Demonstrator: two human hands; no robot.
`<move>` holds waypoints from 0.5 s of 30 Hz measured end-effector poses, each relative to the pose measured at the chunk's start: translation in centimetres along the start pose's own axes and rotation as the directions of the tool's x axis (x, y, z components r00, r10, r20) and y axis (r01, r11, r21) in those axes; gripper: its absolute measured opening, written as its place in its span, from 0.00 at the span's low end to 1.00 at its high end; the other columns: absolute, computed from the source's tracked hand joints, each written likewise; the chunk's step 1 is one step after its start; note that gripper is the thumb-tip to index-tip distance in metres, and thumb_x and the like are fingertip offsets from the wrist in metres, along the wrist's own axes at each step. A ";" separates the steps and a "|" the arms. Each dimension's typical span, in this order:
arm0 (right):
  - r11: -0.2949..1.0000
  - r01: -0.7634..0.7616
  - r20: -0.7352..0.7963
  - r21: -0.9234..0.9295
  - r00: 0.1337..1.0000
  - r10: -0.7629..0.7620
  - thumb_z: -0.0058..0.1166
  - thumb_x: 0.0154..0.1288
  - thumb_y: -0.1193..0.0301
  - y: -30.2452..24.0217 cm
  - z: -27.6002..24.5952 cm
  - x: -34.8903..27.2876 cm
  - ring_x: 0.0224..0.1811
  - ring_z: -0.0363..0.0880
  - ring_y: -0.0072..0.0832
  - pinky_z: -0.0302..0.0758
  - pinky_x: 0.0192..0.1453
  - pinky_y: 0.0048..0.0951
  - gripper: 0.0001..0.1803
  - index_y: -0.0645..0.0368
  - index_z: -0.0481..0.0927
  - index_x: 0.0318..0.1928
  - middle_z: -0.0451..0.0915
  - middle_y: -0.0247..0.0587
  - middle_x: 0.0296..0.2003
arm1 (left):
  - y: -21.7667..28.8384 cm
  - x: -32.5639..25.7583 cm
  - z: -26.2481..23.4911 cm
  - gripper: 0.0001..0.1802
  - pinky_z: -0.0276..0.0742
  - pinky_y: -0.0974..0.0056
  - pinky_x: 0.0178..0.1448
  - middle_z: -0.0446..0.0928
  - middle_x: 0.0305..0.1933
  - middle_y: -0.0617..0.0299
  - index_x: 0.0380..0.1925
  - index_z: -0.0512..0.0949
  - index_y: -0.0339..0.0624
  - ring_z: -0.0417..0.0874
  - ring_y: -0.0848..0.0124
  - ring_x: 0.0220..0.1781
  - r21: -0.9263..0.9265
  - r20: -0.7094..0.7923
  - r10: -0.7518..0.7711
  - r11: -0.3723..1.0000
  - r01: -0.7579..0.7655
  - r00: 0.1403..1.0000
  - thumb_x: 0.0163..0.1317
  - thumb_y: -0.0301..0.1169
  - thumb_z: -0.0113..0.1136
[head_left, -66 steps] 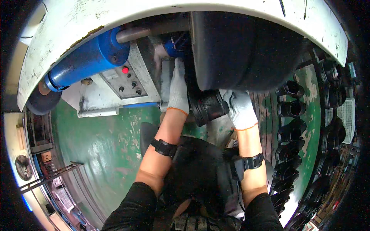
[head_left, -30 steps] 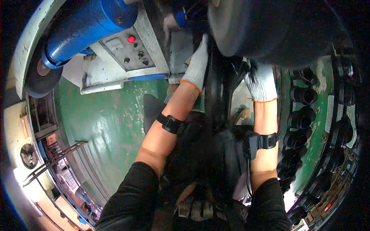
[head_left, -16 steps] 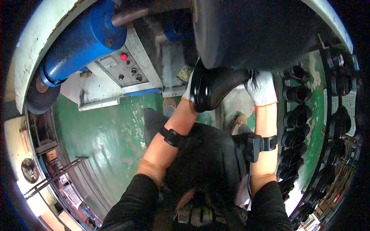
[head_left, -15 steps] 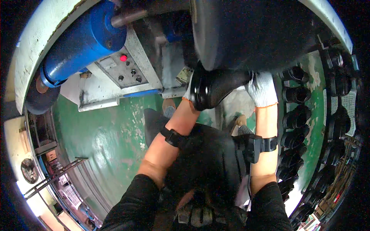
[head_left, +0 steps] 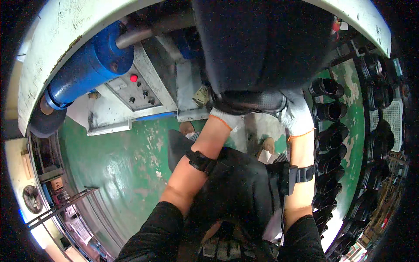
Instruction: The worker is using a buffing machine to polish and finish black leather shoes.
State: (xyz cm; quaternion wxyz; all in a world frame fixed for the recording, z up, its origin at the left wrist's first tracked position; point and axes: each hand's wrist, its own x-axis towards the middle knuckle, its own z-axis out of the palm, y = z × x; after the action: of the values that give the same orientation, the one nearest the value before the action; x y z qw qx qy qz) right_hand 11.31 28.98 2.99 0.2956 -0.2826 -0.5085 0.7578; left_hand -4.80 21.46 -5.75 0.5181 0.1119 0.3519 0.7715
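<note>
A black shoe (head_left: 255, 103) lies sideways against the lower edge of a large dark roller or buffing wheel (head_left: 266, 48), which looks smeared. My left hand (head_left: 230, 119), in a white knit glove with an orange cuff, holds the shoe's left end from below; its fingers are hidden behind the shoe. At the other end, my right hand (head_left: 299, 114), gloved the same way, is closed round the shoe, with its fingertips out of sight under the wheel. Both forearms wear black strapped bands.
A blue motor housing (head_left: 89, 67) with a shaft sits at upper left. Below it is a control panel (head_left: 136, 92) with a red button. Several black shoes (head_left: 329, 111) stand in rows on the right. A pale curved guard (head_left: 56, 48) arches overhead, and the green floor (head_left: 109, 161) shows worn patches.
Both hands have turned the shoe: its shiny rounded end, which faced me at the left, has rolled up under the wheel, and a long side now shows. The view has shifted slightly.
</note>
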 end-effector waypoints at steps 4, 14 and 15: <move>0.961 -0.101 0.102 0.258 0.992 0.077 0.42 0.70 0.74 2.4 0.1 1.0 0.55 0.78 0.49 0.73 0.66 0.48 0.21 0.71 0.68 0.61 0.74 0.58 0.58 | 1.7 0.1 0.1 0.25 0.68 0.56 0.68 0.73 0.62 0.57 0.62 0.69 0.42 0.73 0.59 0.60 -0.075 -0.066 0.046 0.996 -0.051 0.997 0.76 0.44 0.34; 0.062 0.335 0.276 -0.940 0.856 -0.438 0.49 0.63 0.63 4.9 4.2 2.4 0.53 0.75 0.52 0.70 0.62 0.47 0.25 0.61 0.73 0.59 0.75 0.55 0.55 | 7.0 0.0 -2.1 0.20 0.68 0.56 0.66 0.75 0.57 0.56 0.55 0.73 0.43 0.75 0.59 0.56 -0.016 -0.012 0.263 0.965 -0.263 0.965 0.75 0.41 0.36; -0.024 0.307 0.285 -0.952 0.851 -0.441 0.51 0.61 0.63 4.8 4.8 2.4 0.52 0.76 0.53 0.71 0.60 0.48 0.25 0.60 0.74 0.58 0.76 0.55 0.54 | 7.0 0.7 -2.8 0.20 0.68 0.57 0.66 0.75 0.57 0.56 0.54 0.73 0.43 0.75 0.59 0.56 0.189 0.016 0.370 0.911 -0.366 0.929 0.75 0.41 0.36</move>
State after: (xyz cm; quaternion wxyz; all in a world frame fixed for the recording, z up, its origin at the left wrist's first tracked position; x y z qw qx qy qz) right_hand 5.42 26.31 -0.27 0.2478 -0.2949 -0.9177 0.0969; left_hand -11.68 19.35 -3.33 0.3470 0.2168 0.4013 0.8195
